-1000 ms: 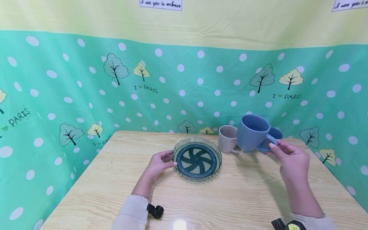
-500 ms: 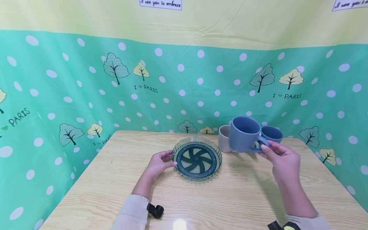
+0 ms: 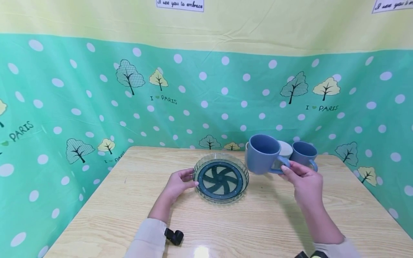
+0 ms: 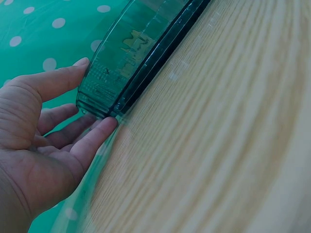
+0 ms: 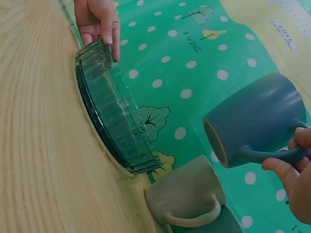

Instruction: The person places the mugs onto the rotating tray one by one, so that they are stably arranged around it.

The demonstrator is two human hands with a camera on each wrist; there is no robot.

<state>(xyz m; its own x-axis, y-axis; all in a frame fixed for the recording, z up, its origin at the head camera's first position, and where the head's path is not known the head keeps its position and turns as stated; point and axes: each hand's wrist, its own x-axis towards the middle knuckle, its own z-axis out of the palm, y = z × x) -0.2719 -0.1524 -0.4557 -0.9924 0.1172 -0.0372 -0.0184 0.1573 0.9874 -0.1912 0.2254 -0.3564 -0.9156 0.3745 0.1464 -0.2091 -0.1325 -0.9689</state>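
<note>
My right hand (image 3: 304, 179) pinches the handle of a blue mug (image 3: 262, 156), held upright off the table. In the right wrist view, the raised mug (image 5: 257, 121) is apart from the beige mug (image 5: 182, 191) standing below it. My left hand (image 3: 179, 184) holds the left side of a round, clear green-tinted tray (image 3: 221, 199) with a dark swirl base. The left wrist view shows the thumb against the upper rim of the tray (image 4: 121, 63) and a finger at its bottom edge.
Behind the held mug stand a pale mug (image 3: 285, 147) and a second blue mug (image 3: 304, 153); the beige one is mostly hidden in the head view. A polka-dot curtain (image 3: 206, 82) hangs behind the wooden table (image 3: 129, 200).
My right hand has carried the blue mug left and slightly down, nearer the tray. This uncovers the pale mug and second blue mug, and covers the beige one. My left hand stays put.
</note>
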